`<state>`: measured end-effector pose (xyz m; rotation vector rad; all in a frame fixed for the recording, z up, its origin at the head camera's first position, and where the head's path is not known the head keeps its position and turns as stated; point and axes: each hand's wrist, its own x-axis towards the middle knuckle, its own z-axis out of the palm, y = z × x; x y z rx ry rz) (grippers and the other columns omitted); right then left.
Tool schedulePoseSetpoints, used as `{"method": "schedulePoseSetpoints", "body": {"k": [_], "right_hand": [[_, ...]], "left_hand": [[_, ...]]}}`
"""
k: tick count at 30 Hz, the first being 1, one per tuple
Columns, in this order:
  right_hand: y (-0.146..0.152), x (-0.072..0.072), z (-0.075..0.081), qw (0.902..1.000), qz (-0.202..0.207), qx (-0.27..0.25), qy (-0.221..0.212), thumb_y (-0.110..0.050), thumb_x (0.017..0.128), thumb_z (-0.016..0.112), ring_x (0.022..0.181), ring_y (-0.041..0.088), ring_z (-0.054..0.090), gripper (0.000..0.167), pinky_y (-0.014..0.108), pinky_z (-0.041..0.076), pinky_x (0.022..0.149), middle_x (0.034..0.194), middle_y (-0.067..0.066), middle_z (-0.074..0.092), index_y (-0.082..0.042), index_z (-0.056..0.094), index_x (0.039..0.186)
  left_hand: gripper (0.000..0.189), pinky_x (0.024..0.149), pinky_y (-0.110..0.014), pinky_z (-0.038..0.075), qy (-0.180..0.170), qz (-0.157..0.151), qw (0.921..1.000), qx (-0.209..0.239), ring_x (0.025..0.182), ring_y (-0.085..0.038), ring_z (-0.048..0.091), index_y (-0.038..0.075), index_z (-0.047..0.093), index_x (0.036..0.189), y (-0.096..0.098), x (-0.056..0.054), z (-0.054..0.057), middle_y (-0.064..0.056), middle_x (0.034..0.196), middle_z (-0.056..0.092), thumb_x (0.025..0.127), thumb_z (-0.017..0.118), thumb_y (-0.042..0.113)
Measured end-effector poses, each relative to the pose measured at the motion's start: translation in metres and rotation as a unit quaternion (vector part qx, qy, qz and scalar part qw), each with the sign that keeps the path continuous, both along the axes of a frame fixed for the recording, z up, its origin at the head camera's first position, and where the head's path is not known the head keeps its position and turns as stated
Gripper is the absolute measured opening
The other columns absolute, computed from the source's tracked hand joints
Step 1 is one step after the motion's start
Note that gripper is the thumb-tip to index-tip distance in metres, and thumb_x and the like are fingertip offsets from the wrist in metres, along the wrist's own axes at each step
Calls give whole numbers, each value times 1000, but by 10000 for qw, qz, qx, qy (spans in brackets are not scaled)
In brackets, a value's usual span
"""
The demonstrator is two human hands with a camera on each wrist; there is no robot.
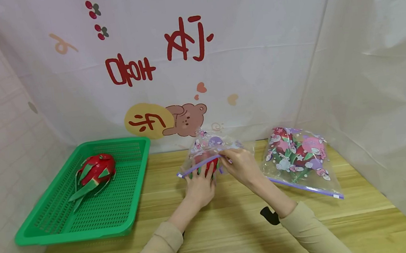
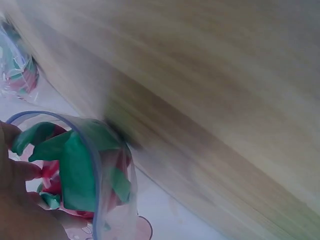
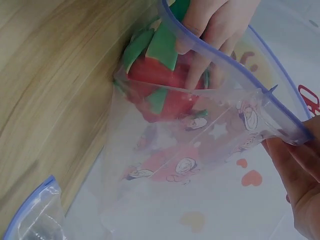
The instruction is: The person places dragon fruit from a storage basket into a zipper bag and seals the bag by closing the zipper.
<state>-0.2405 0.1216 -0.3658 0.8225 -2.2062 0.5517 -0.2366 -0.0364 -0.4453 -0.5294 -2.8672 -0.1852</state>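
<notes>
A red dragon fruit with green scales (image 3: 152, 75) is inside the mouth of a clear zip bag (image 3: 155, 155) printed with pink and purple figures. My left hand (image 1: 199, 190) reaches into the bag, its fingers curled over the fruit. In the left wrist view, these fingers (image 2: 30, 171) lie against the fruit's red skin and green scales (image 2: 77, 172). My right hand (image 1: 243, 165) pinches the bag's purple zip edge at the right and holds the mouth apart. The bag's printed film partly covers the fruit in the head view.
At the left stands a green plastic basket (image 1: 132, 201) with another dragon fruit (image 1: 100, 167) in it. To the right, a second printed zip bag (image 1: 297, 157) with red and green fruit inside lies on the wooden table (image 1: 223, 241). Hanging cloth (image 1: 257, 74) encloses the back and sides.
</notes>
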Motion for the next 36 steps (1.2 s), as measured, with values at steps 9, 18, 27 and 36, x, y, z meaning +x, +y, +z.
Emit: {"method": "schedulePoseSetpoints", "body": {"k": [9, 18, 27, 36], "right_hand": [[4, -4, -3, 9989, -353, 228, 208, -3, 81, 69, 58, 16, 66, 10, 24, 53, 51, 81, 7, 74, -6, 73, 90], [-7, -9, -7, 9927, -480, 550, 957, -5, 76, 75, 65, 18, 70, 9, 26, 56, 55, 79, 4, 74, -8, 75, 85], [-6, -6, 0, 9932, -180, 281, 1112, -1, 75, 73, 60, 18, 68, 8, 25, 54, 51, 75, 6, 73, -5, 73, 82], [-5, -4, 3, 9952, -210, 196, 937, -1, 78, 72, 60, 18, 68, 6, 28, 54, 52, 75, 5, 72, -5, 73, 83]], "left_hand": [[56, 93, -45, 53, 956, -533, 9934, -339, 129, -38, 47, 4, 43, 141, -5, -7, -9, -17, 143, 46, 93, 55, 31], [58, 81, -36, 58, 1183, -669, 9899, -397, 110, -33, 60, 1, 46, 138, -6, -10, -10, -19, 141, 48, 91, 60, 30], [52, 62, -37, 58, 1478, -567, 9872, -188, 98, -32, 66, 1, 50, 135, -2, -18, -9, -15, 132, 56, 91, 59, 29], [53, 71, -42, 58, 578, -32, 9981, -224, 114, -33, 60, 7, 44, 142, 10, -22, -1, -11, 141, 49, 95, 53, 31]]}}
